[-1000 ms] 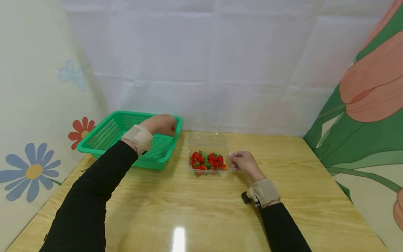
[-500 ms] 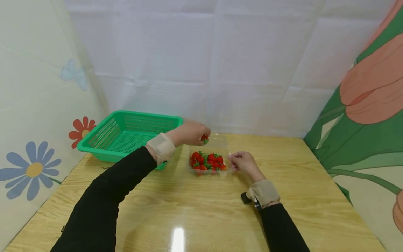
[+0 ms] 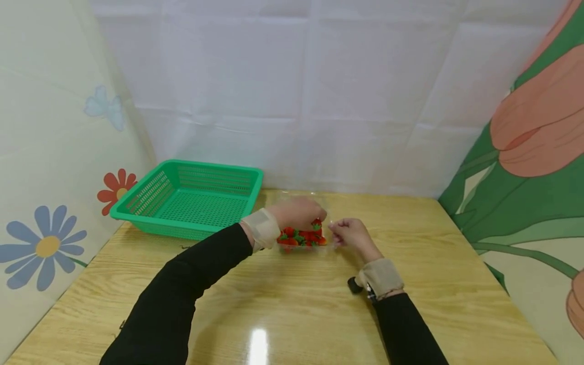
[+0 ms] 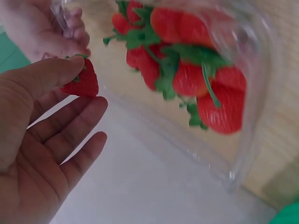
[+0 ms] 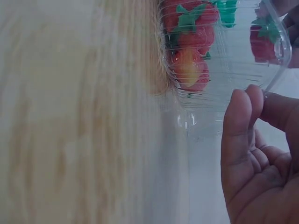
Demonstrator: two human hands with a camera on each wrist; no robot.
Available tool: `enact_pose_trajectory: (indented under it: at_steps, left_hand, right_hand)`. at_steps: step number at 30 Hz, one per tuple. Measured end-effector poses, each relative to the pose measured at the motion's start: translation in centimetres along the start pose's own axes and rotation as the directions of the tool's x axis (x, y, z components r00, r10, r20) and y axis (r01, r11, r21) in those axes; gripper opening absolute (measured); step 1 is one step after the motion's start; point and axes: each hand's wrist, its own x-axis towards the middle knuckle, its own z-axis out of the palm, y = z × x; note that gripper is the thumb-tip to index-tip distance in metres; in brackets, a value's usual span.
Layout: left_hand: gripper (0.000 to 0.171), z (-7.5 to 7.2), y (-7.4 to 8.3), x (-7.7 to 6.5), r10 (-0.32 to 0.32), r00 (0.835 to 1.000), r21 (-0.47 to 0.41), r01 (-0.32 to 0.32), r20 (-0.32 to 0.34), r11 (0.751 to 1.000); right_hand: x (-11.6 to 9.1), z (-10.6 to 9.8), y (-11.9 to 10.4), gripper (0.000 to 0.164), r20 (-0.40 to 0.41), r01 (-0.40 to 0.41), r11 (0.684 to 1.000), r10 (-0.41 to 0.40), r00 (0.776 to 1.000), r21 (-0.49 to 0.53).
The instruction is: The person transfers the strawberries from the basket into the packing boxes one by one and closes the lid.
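My left hand [image 3: 298, 212] pinches one strawberry [image 4: 84, 81] between thumb and fingers, above a clear plastic box [image 5: 205, 100]. Inside that box several red strawberries [image 4: 187, 77] with green leaves lie heaped together. At the box's right side, my right hand [image 3: 353, 235] pinches its rim between thumb and fingertips, as the right wrist view shows. In the head view the left hand covers part of the box and the fruit.
A green plastic basket [image 3: 257, 185] with slotted walls stands on the wooden table [image 3: 292, 309], left of the box. White cloth [image 3: 296, 101] hangs behind the table, and flower-patterned cloth [image 3: 538, 213] hangs at the sides.
My left hand has moved right, from over the basket to over the plastic box, carrying the strawberry. The right hand stays at the box's rim.
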Motion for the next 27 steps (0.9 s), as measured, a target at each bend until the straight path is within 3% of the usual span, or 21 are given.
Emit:
enact_pose_trajectory:
  at_steps: [7, 14, 27]
  left_hand:
    - [0.018, 1.6, 1.2, 0.9, 0.018, 1.0, -0.026, -0.018, 0.006, 1.0]
    - [0.016, 2.6, 2.1, 1.0, -0.046, 0.998, -0.003, 0.046, 0.031, 0.999]
    - [0.021, 3.9, 2.2, 1.4, -0.077, 0.996, -0.051, 0.079, 0.035, 0.996]
  right_hand:
    - [0.1, 0.1, 0.1, 0.026, 0.005, 0.01, 1.0, -0.01, 1.0, -0.016]
    - [0.0, 0.1, -0.1, 0.023, 0.005, 0.025, 1.0, -0.025, 1.0, -0.005]
    - [-0.4, 0.0, -0.8, 0.028, 0.006, 0.006, 1.0, -0.006, 1.0, -0.01]
